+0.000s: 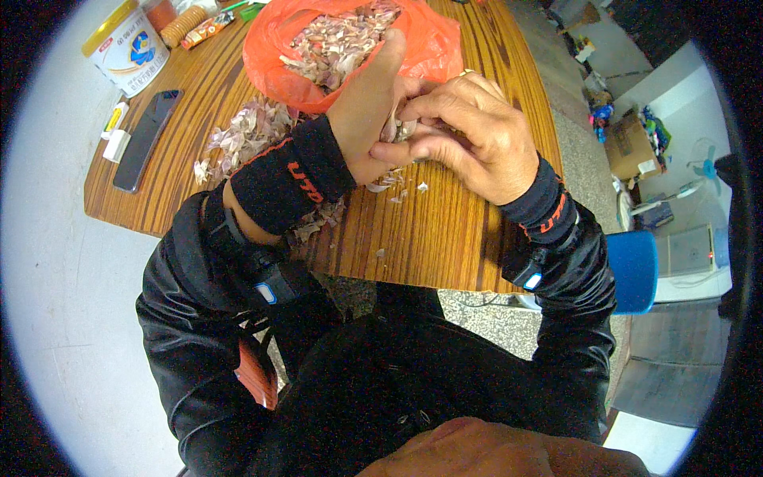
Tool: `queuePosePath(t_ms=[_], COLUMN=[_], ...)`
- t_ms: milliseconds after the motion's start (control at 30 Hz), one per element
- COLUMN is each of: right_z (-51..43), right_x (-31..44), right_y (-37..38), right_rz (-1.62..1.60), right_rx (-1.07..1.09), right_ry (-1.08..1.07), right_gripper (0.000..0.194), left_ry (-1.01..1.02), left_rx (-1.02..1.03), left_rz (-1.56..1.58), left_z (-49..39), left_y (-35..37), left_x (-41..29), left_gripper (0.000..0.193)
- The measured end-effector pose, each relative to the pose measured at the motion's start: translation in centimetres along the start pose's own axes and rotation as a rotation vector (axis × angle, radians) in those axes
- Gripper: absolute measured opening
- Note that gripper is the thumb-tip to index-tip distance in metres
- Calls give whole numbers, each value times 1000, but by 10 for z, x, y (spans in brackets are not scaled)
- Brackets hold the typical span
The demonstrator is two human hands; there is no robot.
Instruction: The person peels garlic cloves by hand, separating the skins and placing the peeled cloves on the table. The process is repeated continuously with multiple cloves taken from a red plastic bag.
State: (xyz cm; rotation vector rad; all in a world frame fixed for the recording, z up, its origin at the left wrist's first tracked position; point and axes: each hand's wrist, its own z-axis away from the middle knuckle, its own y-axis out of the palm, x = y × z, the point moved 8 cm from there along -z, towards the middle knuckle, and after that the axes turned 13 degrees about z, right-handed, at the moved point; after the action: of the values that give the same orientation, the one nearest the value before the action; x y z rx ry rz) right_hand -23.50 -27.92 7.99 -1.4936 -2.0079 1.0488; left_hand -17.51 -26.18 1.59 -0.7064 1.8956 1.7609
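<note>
Above the wooden table point(429, 238), my left hand point(372, 110) and my right hand point(483, 134) meet, fingers close together. Between them is a garlic piece with papery skin point(390, 128), mostly covered by the fingers; how much of it is peeled cannot be seen. Just beyond the hands lies an open red plastic bag point(268, 59) holding many purplish-white garlic cloves and skins point(334, 45). A heap of loose garlic skins point(256, 128) spreads beside my left wrist. Small skin flakes point(393, 182) lie on the wood under my hands.
At the left stand a white can with a gold lid point(128, 50), a dark smartphone point(148, 140) and small white boxes point(117, 146). Behind them are a stack of round biscuits point(185, 27) and an orange packet point(207, 31). A blue stool point(633, 271) stands right of the table.
</note>
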Motion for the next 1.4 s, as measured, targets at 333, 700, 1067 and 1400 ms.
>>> queuePosePath(t_ms=[333, 700, 1067, 1400], right_z=[0, 2, 12, 29], right_x=[4, -7, -34, -70], right_y=[2, 1, 4, 21], right_rz=[-17, 29, -119, -900], right_rx=[50, 0, -26, -106], right_ry=[-24, 94, 365, 698], right_gripper=[22, 12, 8, 10], left_ry=[-14, -5, -38, 103], left_rx=[-60, -114, -179, -268], left_rz=[-20, 34, -24, -340], left_z=[4, -1, -4, 6], left_y=[2, -12, -18, -17], left_x=[5, 8, 10, -15], left_gripper=[72, 75, 63, 31])
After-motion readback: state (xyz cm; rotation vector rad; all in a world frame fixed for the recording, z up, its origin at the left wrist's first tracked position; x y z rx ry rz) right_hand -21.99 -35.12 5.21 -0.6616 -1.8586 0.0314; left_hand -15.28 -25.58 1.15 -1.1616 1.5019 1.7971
